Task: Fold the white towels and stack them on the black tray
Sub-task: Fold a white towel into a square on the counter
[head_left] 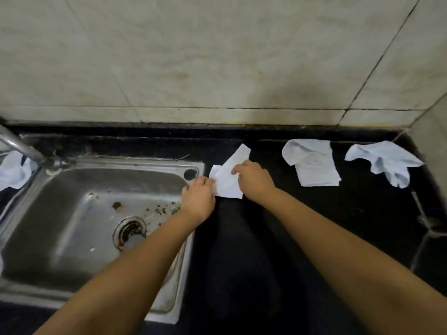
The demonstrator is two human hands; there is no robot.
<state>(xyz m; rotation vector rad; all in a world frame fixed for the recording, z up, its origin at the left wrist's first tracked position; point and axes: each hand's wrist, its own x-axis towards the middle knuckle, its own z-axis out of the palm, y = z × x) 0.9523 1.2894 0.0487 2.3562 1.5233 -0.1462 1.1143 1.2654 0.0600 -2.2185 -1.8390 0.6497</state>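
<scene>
A small white towel (227,180) lies partly folded on the black counter (266,238) just right of the sink. My left hand (197,198) pinches its left edge. My right hand (254,178) grips its right side, fingers curled over the cloth. A second white towel (314,165), loosely folded, lies further right. A third, crumpled white towel (387,163) sits near the right wall. No black tray can be told apart from the black counter.
A steel sink (72,238) with debris and a drain fills the left side. Its tap (21,146) rises at the far left, with a white cloth (12,172) behind it. A tiled wall (217,56) backs the counter.
</scene>
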